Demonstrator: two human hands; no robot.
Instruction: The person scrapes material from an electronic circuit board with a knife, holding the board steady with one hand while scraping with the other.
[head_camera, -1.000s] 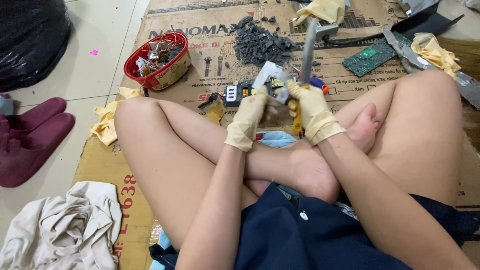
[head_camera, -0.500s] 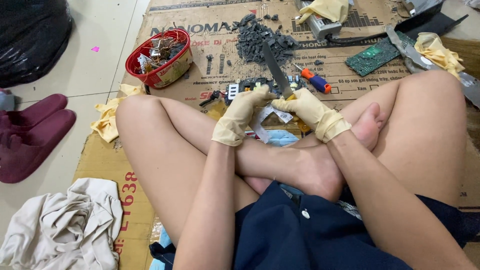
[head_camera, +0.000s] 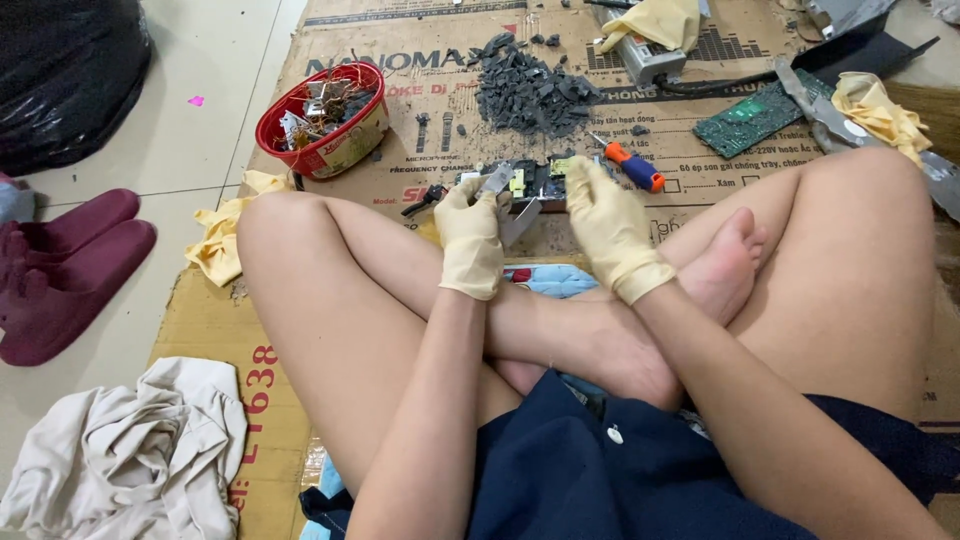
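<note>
Left hand (head_camera: 472, 232) — gloved, fingers closed on a grey metal tool (head_camera: 497, 181). Right hand (head_camera: 606, 222) — gloved, fingers curled down onto a small circuit assembly (head_camera: 538, 183), which lies on the cardboard sheet (head_camera: 420, 150) between both hands. Just beside: orange-handled screwdriver (head_camera: 634, 165); grey chip pile (head_camera: 530, 90) beyond.

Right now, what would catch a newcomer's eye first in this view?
Two gloved hands at centre: the left hand and right hand both rest on a small circuit assembly on the cardboard mat. Behind it lies a heap of dark grey chips. A red bowl of scrap parts sits upper left, and an orange-handled screwdriver lies beside the right hand.
</note>
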